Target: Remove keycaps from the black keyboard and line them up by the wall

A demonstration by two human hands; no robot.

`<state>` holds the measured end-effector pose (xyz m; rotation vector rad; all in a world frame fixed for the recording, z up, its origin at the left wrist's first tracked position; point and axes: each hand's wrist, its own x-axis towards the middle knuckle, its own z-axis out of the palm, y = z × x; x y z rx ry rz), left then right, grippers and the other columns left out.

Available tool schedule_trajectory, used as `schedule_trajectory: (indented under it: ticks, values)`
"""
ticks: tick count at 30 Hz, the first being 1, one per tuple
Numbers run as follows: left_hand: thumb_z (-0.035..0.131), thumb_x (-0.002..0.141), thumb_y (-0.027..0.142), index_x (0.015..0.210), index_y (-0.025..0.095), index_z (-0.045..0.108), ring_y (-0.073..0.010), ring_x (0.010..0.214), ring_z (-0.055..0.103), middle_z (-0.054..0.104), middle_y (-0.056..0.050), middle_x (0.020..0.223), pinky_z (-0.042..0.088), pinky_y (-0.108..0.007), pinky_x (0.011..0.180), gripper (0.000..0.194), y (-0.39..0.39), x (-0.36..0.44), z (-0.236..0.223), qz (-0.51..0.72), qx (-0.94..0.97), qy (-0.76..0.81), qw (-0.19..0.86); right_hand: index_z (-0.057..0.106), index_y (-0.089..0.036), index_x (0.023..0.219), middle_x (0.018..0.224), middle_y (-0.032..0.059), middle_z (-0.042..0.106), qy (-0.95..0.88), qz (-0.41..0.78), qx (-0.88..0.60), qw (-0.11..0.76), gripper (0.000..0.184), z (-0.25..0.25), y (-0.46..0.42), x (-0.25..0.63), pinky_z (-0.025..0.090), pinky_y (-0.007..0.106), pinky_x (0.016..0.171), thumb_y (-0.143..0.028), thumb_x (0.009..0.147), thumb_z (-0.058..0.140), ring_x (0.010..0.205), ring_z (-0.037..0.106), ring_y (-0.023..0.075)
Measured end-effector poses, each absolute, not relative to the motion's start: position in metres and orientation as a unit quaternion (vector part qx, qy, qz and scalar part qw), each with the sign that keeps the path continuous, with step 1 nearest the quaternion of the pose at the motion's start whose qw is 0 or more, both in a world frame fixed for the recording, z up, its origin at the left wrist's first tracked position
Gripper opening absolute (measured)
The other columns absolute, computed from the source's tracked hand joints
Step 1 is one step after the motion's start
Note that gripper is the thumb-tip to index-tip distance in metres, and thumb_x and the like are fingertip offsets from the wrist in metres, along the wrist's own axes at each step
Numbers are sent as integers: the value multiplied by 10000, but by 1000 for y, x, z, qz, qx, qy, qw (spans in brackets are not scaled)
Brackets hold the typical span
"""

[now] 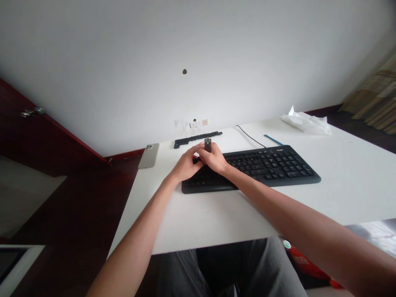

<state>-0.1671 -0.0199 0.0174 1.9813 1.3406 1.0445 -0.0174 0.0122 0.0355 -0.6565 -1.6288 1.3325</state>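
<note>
A black keyboard (272, 175) lies slightly angled on the white table. Over its left end my two hands meet, touching each other. My right hand (216, 159) is closed around a small black-handled tool (207, 145) with a silvery end sticking up above the fingers; its lower part is hidden. My left hand (187, 163) is curled against the right one, thumb and fingers bent in over the upper left keys. Whatever its fingertips pinch is hidden. Behind the hands, loose black keycaps (198, 139) lie in rows along the table's back.
A phone (149, 156) lies near the table's left edge. A blue stick-like tool (274, 140) and the keyboard's cable (250, 137) lie behind the keyboard. Crumpled white plastic (306, 123) is at the back right. The wall with sockets (199, 123) borders the table (210, 222).
</note>
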Motion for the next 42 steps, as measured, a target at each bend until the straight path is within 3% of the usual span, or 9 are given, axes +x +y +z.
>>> schedule_trajectory:
  ticks: [2,5,10,14,17,21,25,30,42]
  values:
    - [517,807,55,1391,226,594,-249,1304,608,619,-96,1468,532,-376,1017,613,-12,-178,15,434,704,492,272,413,-221,589,529,-50,390,-664,534,-264,452,410,37,12,-17,311,292,553,-429,883,609,553,359,112]
    - [487,781,42,1384,228,606,-245,1340,589,630,-83,1460,505,-405,1076,642,-10,-189,16,452,690,496,270,422,-221,594,522,-51,386,-671,527,-264,450,403,38,11,-17,302,292,558,-423,893,602,554,362,115]
    - [575,798,69,1378,226,611,-287,1358,570,631,-86,1455,424,-480,1188,603,-23,-186,24,285,787,492,239,399,-227,593,539,-52,364,-660,523,-268,469,403,35,10,-18,284,297,560,-405,897,595,562,334,119]
    - [569,950,212,1326,228,636,-327,1385,535,624,-105,1448,402,-548,1193,383,-33,-169,24,204,830,484,189,420,-224,597,536,-51,365,-654,538,-271,458,386,34,8,-18,284,296,554,-401,886,605,557,332,121]
    - [514,1021,296,1335,236,639,-343,1420,503,614,-106,1467,356,-572,1216,343,-35,-156,23,188,845,476,157,389,-226,585,542,-52,343,-650,534,-268,470,388,34,7,-18,279,294,553,-373,879,594,558,313,114]
    - [487,1023,279,1210,196,703,-356,1322,579,695,-128,1336,412,-558,1162,297,-33,-147,18,184,839,491,146,308,-235,589,571,-52,286,-653,510,-275,487,391,31,5,-20,262,293,557,-331,852,581,587,288,112]
    - [502,1004,251,1148,224,727,-329,1256,623,736,-100,1261,484,-498,1094,268,-30,-148,13,213,814,508,184,326,-229,588,590,-43,319,-657,517,-275,475,396,29,3,-21,300,294,579,-358,853,590,613,329,119]
    - [522,991,254,1152,242,731,-320,1250,625,750,-83,1238,475,-489,1103,265,-29,-149,11,225,805,506,213,356,-222,586,595,-32,361,-650,515,-281,483,377,29,2,-22,333,296,600,-353,850,591,629,376,128]
    - [475,1015,253,1123,240,706,-332,1282,600,719,-80,1300,422,-531,1132,255,-25,-152,3,196,823,505,172,362,-223,572,569,-39,356,-643,507,-293,494,393,25,4,-22,309,295,570,-354,857,599,584,349,120]
